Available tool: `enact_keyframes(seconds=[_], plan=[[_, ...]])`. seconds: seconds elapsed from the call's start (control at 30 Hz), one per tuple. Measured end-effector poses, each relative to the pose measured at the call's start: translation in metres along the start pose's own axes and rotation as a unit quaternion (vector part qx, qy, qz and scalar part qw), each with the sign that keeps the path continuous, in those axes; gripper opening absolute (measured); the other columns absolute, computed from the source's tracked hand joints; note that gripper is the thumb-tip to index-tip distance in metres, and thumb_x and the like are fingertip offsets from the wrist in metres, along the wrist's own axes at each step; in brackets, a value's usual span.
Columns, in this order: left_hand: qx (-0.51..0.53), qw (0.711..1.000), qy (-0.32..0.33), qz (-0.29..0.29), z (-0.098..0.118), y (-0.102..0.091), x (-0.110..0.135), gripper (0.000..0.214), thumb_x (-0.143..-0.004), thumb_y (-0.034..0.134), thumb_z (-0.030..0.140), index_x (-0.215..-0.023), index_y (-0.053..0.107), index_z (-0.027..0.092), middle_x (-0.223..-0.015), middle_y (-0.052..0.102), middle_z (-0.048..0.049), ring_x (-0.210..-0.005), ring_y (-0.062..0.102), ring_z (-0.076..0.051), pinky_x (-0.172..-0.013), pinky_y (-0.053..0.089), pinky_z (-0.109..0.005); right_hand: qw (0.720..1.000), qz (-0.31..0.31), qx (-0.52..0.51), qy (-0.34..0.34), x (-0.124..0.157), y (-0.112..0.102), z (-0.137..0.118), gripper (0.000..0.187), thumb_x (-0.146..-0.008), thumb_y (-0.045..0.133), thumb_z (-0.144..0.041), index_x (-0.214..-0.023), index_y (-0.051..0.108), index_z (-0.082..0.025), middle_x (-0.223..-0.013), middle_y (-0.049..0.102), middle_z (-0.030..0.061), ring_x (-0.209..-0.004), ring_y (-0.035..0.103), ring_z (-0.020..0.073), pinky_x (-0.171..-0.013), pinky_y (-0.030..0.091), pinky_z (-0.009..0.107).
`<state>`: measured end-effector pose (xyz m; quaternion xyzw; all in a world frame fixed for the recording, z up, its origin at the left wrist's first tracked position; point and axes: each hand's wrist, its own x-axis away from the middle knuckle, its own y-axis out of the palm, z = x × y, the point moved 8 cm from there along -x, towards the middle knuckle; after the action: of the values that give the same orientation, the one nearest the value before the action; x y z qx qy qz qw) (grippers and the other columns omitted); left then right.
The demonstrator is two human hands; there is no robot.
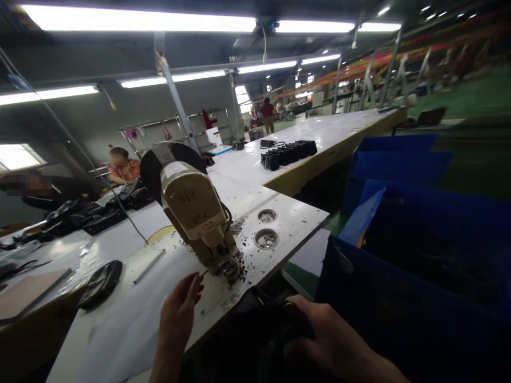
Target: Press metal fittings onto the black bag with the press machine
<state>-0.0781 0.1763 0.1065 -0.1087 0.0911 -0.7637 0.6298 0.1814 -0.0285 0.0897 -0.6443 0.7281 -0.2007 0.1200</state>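
A beige press-type machine stands on the white worktable, with dark scraps scattered round its base. My left hand reaches up toward the machine's foot, fingers stretched out and empty. Low at the table's near edge, my right hand has its fingers wrapped over a black leather piece. That piece lies partly below the table edge and is hard to make out.
Two round holes sit in the table right of the machine. A black pouch and a grey strip lie at left. Blue bins stand at right. Black items line the far table. Other people work at back left.
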Motion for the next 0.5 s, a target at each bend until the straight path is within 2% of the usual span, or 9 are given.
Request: enact_keyframes(seconds=[0.07,0.17,0.23,0.33,0.43,0.5], plan=[[-0.016,0.998,-0.008,-0.055,-0.006,0.019,0.014,0.067,-0.078,0.074,0.069,-0.122,0.070,0.019,-0.129,0.073,-0.0138,-0.116,0.070,-0.033,-0.103,0.055,-0.046,1.000,0.014,0.011,0.004,0.004,-0.008,0.001,0.047,-0.070,0.090,-0.036,-0.112,0.070,-0.028,-0.102,0.078,0.0008,-0.094,0.072,0.0273,-0.080,0.051,0.033],[0.011,0.990,-0.010,-0.143,-0.005,0.069,0.055,0.065,-0.078,0.077,0.064,-0.127,0.069,0.022,-0.135,0.071,-0.0117,-0.124,0.067,-0.033,-0.105,0.055,-0.042,1.000,0.027,0.012,0.005,0.010,-0.018,0.001,0.050,-0.069,0.091,-0.041,-0.113,0.070,-0.028,-0.103,0.078,0.0018,-0.095,0.073,0.0287,-0.080,0.052,0.034],[0.054,0.983,-0.017,-0.175,-0.003,0.101,0.080,0.071,-0.077,0.081,0.059,-0.137,0.062,0.026,-0.143,0.065,-0.0101,-0.126,0.066,-0.032,-0.105,0.055,-0.038,0.999,0.040,0.010,0.003,0.015,-0.024,0.002,0.053,-0.070,0.091,-0.046,-0.115,0.069,-0.028,-0.103,0.078,0.0021,-0.095,0.073,0.0287,-0.079,0.052,0.034],[0.113,0.977,-0.024,-0.178,-0.004,0.135,0.097,0.089,-0.073,0.085,0.053,-0.150,0.049,0.029,-0.153,0.057,-0.0094,-0.130,0.063,-0.032,-0.105,0.055,-0.037,0.998,0.056,0.012,0.009,0.023,-0.032,0.009,0.059,-0.069,0.091,-0.054,-0.116,0.069,-0.026,-0.103,0.079,0.0023,-0.094,0.073,0.0283,-0.080,0.053,0.035],[0.157,0.975,-0.033,-0.156,-0.013,0.152,0.097,0.100,-0.071,0.086,0.056,-0.155,0.041,0.027,-0.154,0.055,-0.0112,-0.136,0.058,-0.033,-0.109,0.051,-0.037,0.998,0.064,0.016,0.013,0.030,-0.038,0.016,0.061,-0.066,0.091,-0.057,-0.115,0.070,-0.026,-0.102,0.078,0.0013,-0.092,0.073,0.0271,-0.079,0.052,0.034],[0.171,0.972,-0.046,-0.154,-0.020,0.162,0.096,0.101,-0.070,0.085,0.061,-0.154,0.043,0.024,-0.150,0.059,-0.0114,-0.138,0.056,-0.033,-0.111,0.049,-0.036,0.997,0.068,0.012,0.016,0.032,-0.041,0.020,0.061,-0.065,0.092,-0.057,-0.113,0.070,-0.026,-0.100,0.078,0.0006,-0.090,0.073,0.0262,-0.077,0.052,0.033]])
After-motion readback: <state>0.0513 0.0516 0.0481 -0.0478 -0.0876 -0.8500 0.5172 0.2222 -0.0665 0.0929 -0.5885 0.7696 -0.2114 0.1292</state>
